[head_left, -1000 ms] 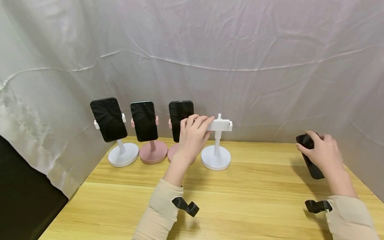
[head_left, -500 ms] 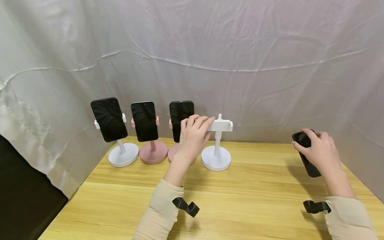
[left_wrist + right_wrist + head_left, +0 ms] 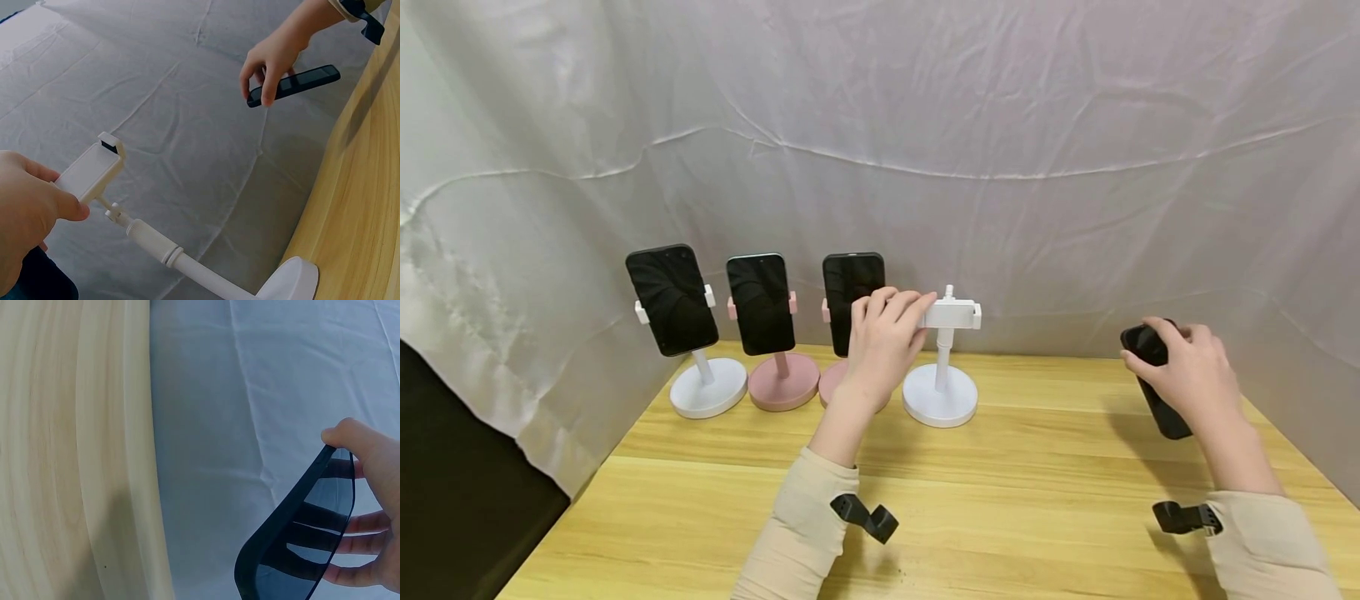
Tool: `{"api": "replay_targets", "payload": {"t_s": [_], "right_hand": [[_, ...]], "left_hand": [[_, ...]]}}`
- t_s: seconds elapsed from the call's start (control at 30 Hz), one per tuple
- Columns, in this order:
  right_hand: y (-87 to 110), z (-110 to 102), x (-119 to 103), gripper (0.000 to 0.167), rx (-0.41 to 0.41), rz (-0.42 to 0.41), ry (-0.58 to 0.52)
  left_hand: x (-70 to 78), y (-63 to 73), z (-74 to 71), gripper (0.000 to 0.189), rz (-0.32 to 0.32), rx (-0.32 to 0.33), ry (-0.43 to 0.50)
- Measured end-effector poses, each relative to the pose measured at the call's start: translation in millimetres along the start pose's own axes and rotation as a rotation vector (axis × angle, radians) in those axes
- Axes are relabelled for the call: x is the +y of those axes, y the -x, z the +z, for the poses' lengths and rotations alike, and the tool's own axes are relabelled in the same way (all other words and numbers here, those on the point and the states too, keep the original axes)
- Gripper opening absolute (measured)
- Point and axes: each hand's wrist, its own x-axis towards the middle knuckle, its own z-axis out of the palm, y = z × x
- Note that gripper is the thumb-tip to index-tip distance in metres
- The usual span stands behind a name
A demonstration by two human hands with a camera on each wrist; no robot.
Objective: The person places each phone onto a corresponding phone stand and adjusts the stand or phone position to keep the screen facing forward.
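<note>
A white phone stand (image 3: 941, 396) with a round base stands on the table, and no phone is in its clamp (image 3: 951, 314). My left hand (image 3: 880, 346) grips the left end of that clamp; the left wrist view shows the thumb along its edge. Out to the right, my right hand (image 3: 1197, 371) holds a black smartphone (image 3: 1167, 414) by its edges, tilted and raised above the table. In the right wrist view the phone's dark glossy face (image 3: 306, 531) reflects the fingers (image 3: 359, 575).
Left of the white stand, three phone stands hold phones upright: a white one (image 3: 709, 387) and two pink ones (image 3: 784, 382). The third phone (image 3: 853, 283) is partly behind my left hand. A grey cloth (image 3: 1037, 167) hangs behind the wooden table (image 3: 1000, 500).
My right hand has moved a little to the left with the smartphone. The left hand has stayed on the clamp.
</note>
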Motion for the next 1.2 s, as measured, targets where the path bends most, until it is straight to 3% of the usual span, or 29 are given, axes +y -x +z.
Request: {"api": "replay_targets", "payload": {"t_s": [0.2, 1.2], "right_hand": [[0.9, -2, -7, 0.07, 0.002, -0.007, -0.004], [7.0, -7, -34, 0.065, 0.067, -0.079, -0.028]], "left_hand": [[1.7, -0.5, -4.0, 0.038, -0.02, -0.024, 0.017], [3.1, -1.8, -4.3, 0.034, -0.028, -0.019, 0.025]]}}
